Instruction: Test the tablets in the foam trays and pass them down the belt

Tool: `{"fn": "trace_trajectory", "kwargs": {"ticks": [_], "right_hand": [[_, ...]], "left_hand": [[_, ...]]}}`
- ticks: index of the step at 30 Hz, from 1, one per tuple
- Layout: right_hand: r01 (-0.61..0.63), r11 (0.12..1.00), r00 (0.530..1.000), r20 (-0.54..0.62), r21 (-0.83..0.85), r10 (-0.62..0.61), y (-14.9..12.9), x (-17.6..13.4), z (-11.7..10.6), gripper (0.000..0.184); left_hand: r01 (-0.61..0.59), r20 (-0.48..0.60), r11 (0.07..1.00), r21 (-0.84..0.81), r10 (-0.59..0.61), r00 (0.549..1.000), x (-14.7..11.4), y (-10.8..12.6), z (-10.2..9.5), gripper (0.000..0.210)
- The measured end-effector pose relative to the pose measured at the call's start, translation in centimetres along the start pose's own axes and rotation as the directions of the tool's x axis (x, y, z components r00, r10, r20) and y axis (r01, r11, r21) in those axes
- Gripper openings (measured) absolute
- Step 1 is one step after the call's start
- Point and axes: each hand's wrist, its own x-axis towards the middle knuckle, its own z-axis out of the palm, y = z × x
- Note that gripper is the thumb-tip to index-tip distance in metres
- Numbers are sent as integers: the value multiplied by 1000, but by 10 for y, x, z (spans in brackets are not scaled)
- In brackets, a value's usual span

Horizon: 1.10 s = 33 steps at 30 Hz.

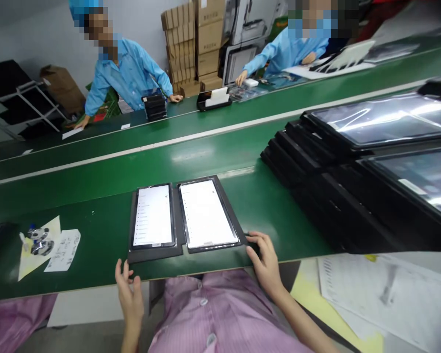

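Observation:
Two tablets with lit white list screens lie side by side in front of me: a left tablet (153, 215) and a right tablet (208, 213). Each rests on a dark backing (154, 253), and the two touch or nearly touch. My left hand (130, 294) is just below the left backing's lower left corner, fingers spread, holding nothing. At the right tablet's lower right corner is my right hand (263, 260). Its thumb and fingers are apart, right at the backing's edge; whether they touch it I cannot tell.
Stacked dark tablets (327, 196) rise on the right. A handwritten note (63, 251) and small round objects (40, 240) lie left. Papers (382, 294) are below the bench edge. Across the green conveyor (191, 152), two people in blue (128, 73) work near cartons (208, 39).

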Motion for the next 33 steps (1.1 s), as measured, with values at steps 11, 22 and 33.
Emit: {"fn": "trace_trajectory", "kwargs": {"ticks": [11,22,33], "right_hand": [[618,748,714,571,-243,-405,-100,40,40,51],[288,946,891,402,-147,-209,-25,67,1,63],[72,997,909,410,29,-77,-8,41,-4,81]], "left_hand": [[-272,-20,812,516,329,944,56,59,10,66],[-291,119,931,219,271,955,74,42,5,72],[-228,217,974,-4,224,950,71,25,13,85]]}}
